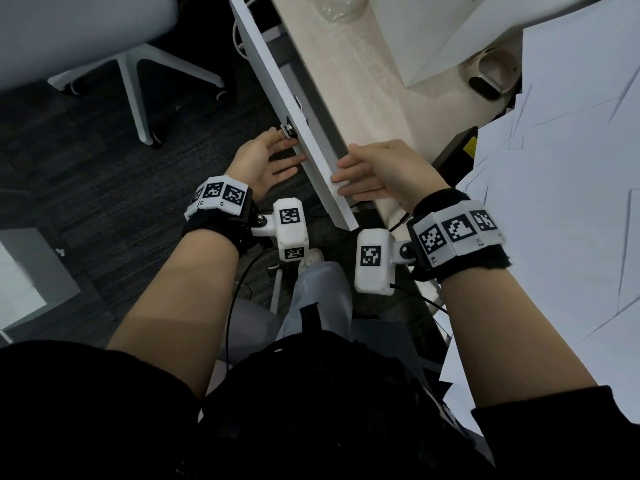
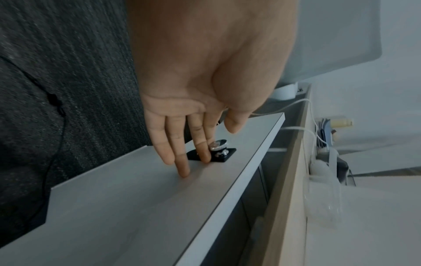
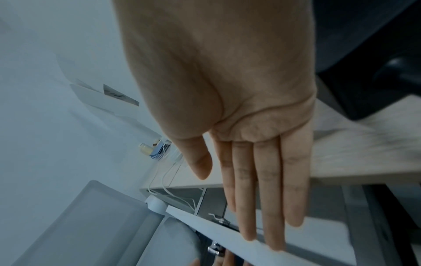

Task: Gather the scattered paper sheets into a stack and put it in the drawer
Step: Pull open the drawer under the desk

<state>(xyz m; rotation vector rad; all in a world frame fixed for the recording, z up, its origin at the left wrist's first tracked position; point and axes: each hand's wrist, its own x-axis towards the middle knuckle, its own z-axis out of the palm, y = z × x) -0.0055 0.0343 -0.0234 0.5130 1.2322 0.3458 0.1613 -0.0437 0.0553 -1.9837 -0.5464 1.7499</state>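
2 hands (image 1: 263, 161) (image 1: 377, 174), 1 drawer front (image 1: 277, 84), 1 knob (image 2: 217, 144), 1 chair (image 1: 104, 46), many loose paper sheets (image 1: 571, 168).

Narrow dark gap between the white drawer front (image 1: 291, 109) and the beige desk edge (image 1: 356, 109), running diagonally through the upper centre of the head view; partly taken at its lower end by the right hand (image 1: 377, 171), fingers straight across the panel's top edge. Outer face blocked mid-frame by the left hand (image 1: 263, 161) at the metal knob (image 2: 217, 146). Open carpet (image 1: 104, 188) at left, bounded upper left by the chair base (image 1: 138, 74). Right side crowded with paper sheets (image 1: 571, 168).
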